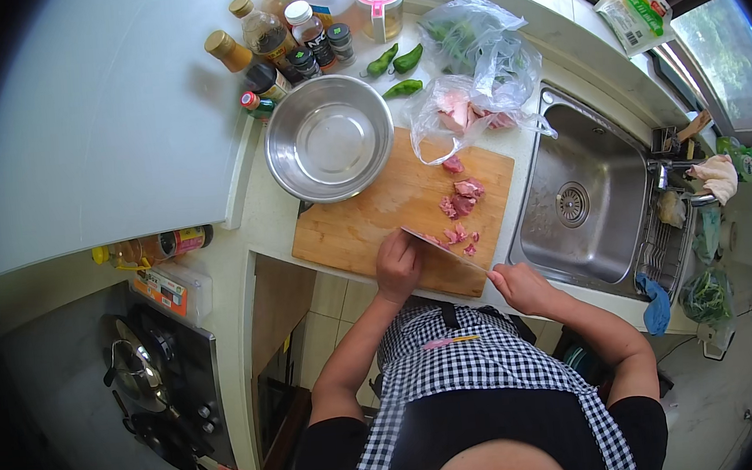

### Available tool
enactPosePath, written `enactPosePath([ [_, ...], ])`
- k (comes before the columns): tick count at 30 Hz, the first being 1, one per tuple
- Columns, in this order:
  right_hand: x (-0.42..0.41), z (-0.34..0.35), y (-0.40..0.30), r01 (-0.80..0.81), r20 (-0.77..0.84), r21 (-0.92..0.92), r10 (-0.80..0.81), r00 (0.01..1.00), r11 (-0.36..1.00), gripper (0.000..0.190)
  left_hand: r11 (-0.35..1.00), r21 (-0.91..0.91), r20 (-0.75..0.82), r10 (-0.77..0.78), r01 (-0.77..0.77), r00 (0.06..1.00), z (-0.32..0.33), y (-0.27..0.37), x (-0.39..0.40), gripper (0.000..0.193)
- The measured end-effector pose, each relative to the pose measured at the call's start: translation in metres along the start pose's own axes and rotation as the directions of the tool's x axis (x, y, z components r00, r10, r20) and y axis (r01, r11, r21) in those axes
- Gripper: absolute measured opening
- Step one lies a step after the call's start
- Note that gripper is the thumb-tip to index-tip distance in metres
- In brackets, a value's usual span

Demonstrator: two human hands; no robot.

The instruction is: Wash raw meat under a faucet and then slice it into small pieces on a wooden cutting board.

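My right hand grips the handle of a kitchen knife, whose blade slants across the front of a wooden cutting board. At the blade's far end, the fingers of my left hand are curled against its near side; whether they hold something there is hidden. Just beyond the blade lie small cut pieces of raw meat. Farther back on the board rest larger chunks of raw meat and one separate piece.
A steel bowl overlaps the board's back left corner. Behind the board are a plastic bag with raw meat, green peppers and several bottles. A sink lies right; a stove stands left.
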State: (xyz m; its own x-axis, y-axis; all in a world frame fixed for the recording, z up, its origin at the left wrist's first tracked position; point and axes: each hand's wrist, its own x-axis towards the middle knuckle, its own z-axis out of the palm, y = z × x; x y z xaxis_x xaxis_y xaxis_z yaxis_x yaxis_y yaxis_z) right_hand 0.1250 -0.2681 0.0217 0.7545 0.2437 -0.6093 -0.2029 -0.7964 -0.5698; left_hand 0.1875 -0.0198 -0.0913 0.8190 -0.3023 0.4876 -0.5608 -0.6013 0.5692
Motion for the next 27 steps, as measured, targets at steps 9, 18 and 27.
enactPosePath([
  [9, 0.009, 0.019, 0.013, 0.0, -0.073, 0.112, 0.009, 0.997, 0.994, 0.055, 0.999, -0.04, 0.032, 0.016, -0.015, 0.999, 0.001, 0.006, 0.008, 0.016],
  [18, -0.045, 0.011, 0.041, -0.097, -0.122, 0.549, 0.194, 0.973, 0.83, 0.057, 0.986, -0.133, 0.131, -0.086, 0.103, 0.988, 0.009, 0.023, 0.025, 0.01],
  [27, -0.062, 0.026, 0.056, 0.072, -0.478, -0.277, -0.203, 0.854, 0.958, 0.045, 0.79, -0.454, 0.26, -0.325, 0.412, 0.909, 0.006, 0.012, 0.046, 0.014],
])
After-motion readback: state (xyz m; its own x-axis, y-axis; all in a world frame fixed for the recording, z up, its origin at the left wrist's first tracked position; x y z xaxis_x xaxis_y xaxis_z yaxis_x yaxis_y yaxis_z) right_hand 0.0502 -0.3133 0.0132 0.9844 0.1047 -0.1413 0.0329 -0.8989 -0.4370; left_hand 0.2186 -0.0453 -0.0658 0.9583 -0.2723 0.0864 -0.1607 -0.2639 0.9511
